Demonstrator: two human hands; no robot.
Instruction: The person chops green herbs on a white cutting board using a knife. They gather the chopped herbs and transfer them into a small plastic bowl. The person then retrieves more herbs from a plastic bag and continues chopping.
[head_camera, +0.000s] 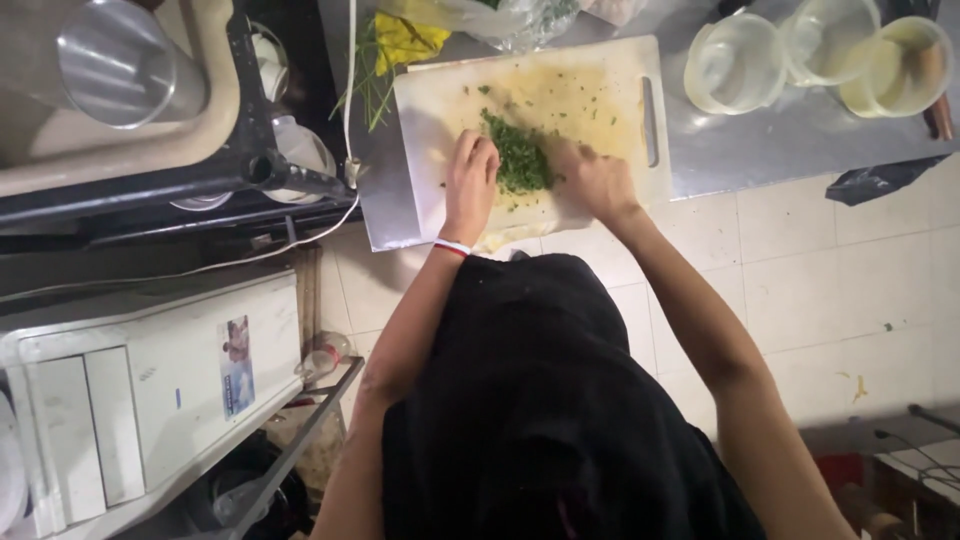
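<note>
A pile of finely chopped green herbs (520, 160) lies on a white cutting board (610, 75) that rests on a metal counter. My left hand (470, 180) presses against the left side of the pile, fingers curled. Against the pile's right side sits my right hand (595, 180), cupped toward the herbs. The two hands flank the heap, and neither holds a tool. A red and white band circles my left wrist.
Three clear plastic tubs (735, 60) stand at the counter's far right. Uncut herbs and a yellow bag (405, 40) lie beyond the board. A steel pot (120, 65) sits at the upper left, a white appliance (150, 380) at lower left. Below is tiled floor (840, 290).
</note>
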